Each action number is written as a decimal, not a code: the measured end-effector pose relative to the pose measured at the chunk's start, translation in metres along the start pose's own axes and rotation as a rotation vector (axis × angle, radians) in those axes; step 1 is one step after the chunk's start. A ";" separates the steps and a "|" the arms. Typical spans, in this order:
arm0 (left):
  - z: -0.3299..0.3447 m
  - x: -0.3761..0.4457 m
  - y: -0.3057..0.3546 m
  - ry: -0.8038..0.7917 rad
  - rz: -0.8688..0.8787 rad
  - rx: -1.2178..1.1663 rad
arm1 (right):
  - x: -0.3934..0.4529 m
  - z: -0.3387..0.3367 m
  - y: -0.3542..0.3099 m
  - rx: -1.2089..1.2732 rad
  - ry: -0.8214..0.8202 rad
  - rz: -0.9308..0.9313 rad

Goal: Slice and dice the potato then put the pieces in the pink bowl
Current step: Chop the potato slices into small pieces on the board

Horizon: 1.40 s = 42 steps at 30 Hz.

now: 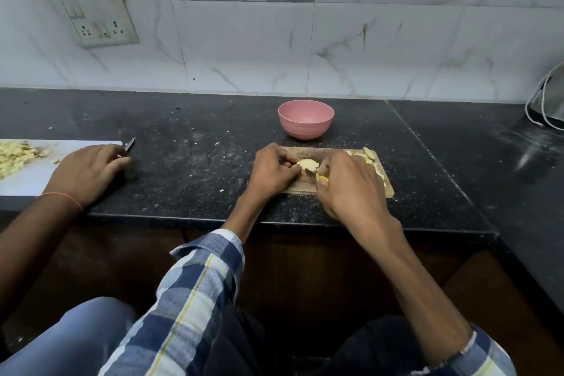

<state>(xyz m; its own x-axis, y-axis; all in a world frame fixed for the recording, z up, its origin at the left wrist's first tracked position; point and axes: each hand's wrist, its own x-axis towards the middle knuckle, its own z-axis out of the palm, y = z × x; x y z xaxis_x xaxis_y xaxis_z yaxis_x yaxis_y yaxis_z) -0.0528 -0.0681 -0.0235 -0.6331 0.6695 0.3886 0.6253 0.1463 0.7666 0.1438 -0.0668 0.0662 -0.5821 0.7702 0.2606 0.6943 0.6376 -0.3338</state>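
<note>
Counts on the bench (195,162)
Three hands, two cutting boards, two knives, one pink bowl (305,119), one wall socket plate (96,18), two heaps of cut pieces.

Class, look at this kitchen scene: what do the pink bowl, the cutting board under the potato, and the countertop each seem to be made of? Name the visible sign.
Pink bowl: probably matte plastic or a similar composite; even colour, dull sheen, moulded ridges near the base.
Cutting board: wood, unvarnished by the look; brown with grain and wear marks.
Countertop: polished dark stone, likely granite; black, speckled, faintly reflective.
</note>
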 end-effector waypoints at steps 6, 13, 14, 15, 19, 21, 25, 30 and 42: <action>-0.002 0.002 -0.004 -0.007 -0.010 0.003 | 0.003 0.013 0.003 0.050 0.104 -0.034; -0.003 0.003 -0.006 0.006 -0.029 -0.027 | 0.011 0.039 0.003 0.055 0.108 -0.053; -0.002 0.004 -0.006 0.005 -0.029 -0.028 | 0.011 0.041 0.004 0.057 0.108 -0.057; -0.002 0.005 -0.007 0.004 -0.031 -0.030 | 0.011 0.043 0.005 0.060 0.109 -0.060; 0.000 0.006 -0.009 0.004 -0.030 -0.034 | 0.008 0.050 0.009 0.101 0.136 -0.067; 0.000 0.007 -0.012 0.010 -0.015 -0.039 | 0.005 0.056 0.010 0.108 0.164 -0.072; 0.000 0.007 -0.014 0.004 0.004 -0.043 | 0.001 0.068 0.009 0.115 0.196 -0.063; 0.000 0.006 -0.011 0.011 -0.002 -0.028 | 0.003 0.072 0.010 0.124 0.180 -0.070; -0.001 0.003 -0.009 0.000 0.020 -0.004 | 0.002 0.070 0.015 0.202 0.181 -0.035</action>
<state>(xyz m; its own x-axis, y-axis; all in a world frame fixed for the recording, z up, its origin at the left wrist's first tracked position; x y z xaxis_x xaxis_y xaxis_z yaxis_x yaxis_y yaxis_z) -0.0604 -0.0681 -0.0285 -0.6204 0.6724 0.4036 0.6361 0.1305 0.7605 0.1232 -0.0565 -0.0020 -0.5063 0.7493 0.4269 0.5659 0.6622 -0.4912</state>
